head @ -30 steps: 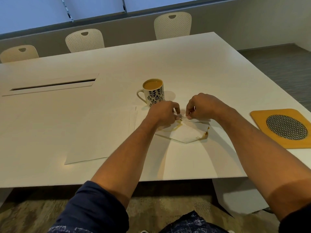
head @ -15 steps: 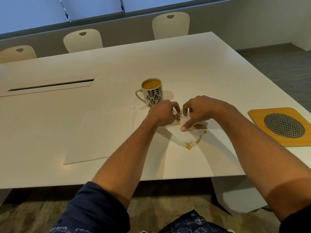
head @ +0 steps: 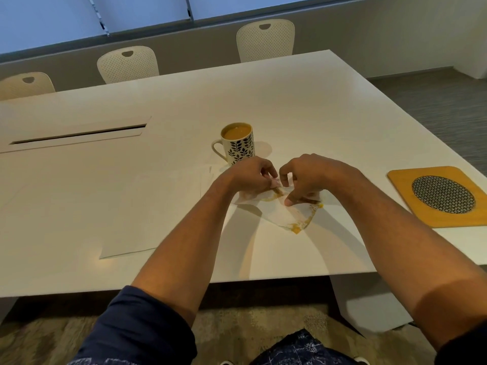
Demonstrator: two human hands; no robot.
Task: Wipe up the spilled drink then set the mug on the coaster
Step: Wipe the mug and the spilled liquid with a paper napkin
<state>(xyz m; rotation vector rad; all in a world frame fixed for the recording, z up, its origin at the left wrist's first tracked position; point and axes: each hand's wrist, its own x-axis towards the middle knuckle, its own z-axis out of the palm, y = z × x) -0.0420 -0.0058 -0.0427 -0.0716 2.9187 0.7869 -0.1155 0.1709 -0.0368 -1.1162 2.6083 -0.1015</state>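
Observation:
A white mug (head: 238, 143) with a dark leaf pattern stands on the white table (head: 290, 101), filled with tan drink, its handle to the left. Just in front of it lies a white paper napkin (head: 283, 216), folded, with orange-brown stains along its edges. My left hand (head: 251, 177) pinches the napkin's upper left part. My right hand (head: 305, 180) holds its upper edge, the thumb pressing down on the paper. A yellow coaster (head: 403, 185) with a dark woven oval centre lies at the right table edge, away from the mug.
White sheets of paper (head: 158, 214) lie left of the napkin. A long cable slot (head: 79, 134) is set into the table at the left. Three cream chairs (head: 264, 39) stand along the far side. The table's near edge runs just below my forearms.
The napkin has been folded over from a flat shape into a narrower one, its stained corner now pointing toward me. My right hand shifted down onto the paper; the mug has not moved.

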